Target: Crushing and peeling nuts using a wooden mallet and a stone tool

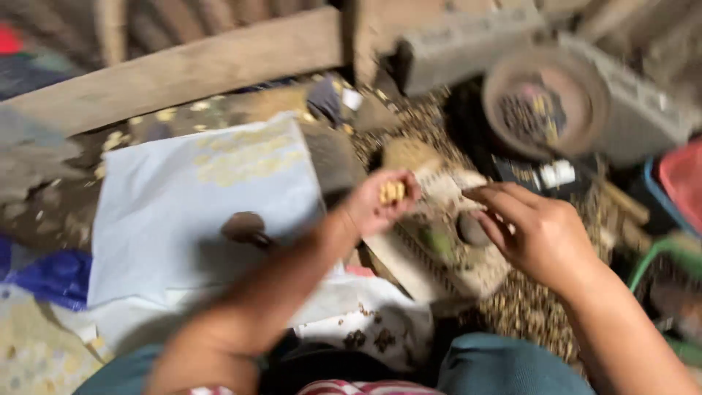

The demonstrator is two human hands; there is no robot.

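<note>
My left hand [380,201] is curled around a small clump of yellow kernels [393,192], held palm up above a pale worn block [439,241] lying on the ground. My right hand [534,234] reaches in from the right, fingers pointing left and touching the block's top near a dark round spot [472,228]. A small green patch [439,240] shows on the block between my hands. The picture is blurred by motion.
A light blue sheet [190,205] with scattered yellow grains lies left. A wooden beam [183,69] runs across the back. A round shallow pan [545,99] sits at upper right, beside grey blocks. Husks litter the dirt; a red tub [684,179] stands at right.
</note>
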